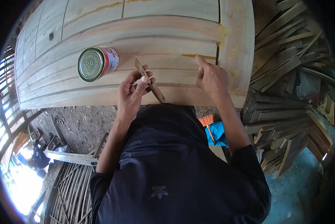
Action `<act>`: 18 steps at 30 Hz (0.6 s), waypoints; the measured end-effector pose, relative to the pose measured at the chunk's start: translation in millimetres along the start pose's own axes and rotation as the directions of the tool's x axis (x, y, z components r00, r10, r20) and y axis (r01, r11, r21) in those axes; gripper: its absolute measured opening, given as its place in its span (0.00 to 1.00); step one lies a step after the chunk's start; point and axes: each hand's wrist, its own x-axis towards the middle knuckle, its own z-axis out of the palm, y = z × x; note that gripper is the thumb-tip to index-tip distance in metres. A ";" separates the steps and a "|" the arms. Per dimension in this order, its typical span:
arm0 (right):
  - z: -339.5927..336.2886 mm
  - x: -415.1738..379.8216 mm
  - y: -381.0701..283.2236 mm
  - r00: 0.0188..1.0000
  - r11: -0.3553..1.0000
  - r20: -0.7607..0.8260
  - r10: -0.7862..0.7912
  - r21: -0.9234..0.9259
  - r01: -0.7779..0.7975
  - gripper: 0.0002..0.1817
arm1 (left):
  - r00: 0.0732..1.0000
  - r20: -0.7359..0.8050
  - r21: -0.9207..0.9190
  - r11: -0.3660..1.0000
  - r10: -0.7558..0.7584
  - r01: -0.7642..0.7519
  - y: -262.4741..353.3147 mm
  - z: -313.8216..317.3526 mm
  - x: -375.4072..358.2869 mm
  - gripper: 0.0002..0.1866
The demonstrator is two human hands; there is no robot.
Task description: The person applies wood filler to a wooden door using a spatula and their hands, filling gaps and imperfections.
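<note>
My left hand [134, 86] is closed around a narrow putty knife [158, 93] with a wooden handle, held tilted above the near edge of a wooden door panel [145, 42]. Yellow-brown paste coats the knife's upper tip. My right hand [213, 78] stretches its index finger to a groove in the panel, at a brown streak of filler [191, 55]; its other fingers curl under and no object shows in it. Left of the knife, a red and white tin [91, 65] lies or leans on the panel, its metal end facing me.
Stacked and loose wood strips [283, 48] crowd the right side. Below the panel are an orange brush [206, 120] and a blue cloth or bag [219, 134]. Slatted wooden frames [68, 190] stand at lower left, near another person [38, 158].
</note>
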 end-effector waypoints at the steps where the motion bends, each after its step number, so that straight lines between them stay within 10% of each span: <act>1: 2.7 3.1 -4.4 0.999 0.998 0.007 -0.051 0.031 0.051 0.33 | 1.000 0.005 -0.004 1.000 0.000 0.000 -0.8 0.4 0.7 0.25; 18: 25.8 -7.4 -7.1 0.996 0.992 -0.078 -0.044 0.111 0.053 0.37 | 0.997 0.064 0.066 0.997 -0.033 0.029 1.7 12.0 3.1 0.27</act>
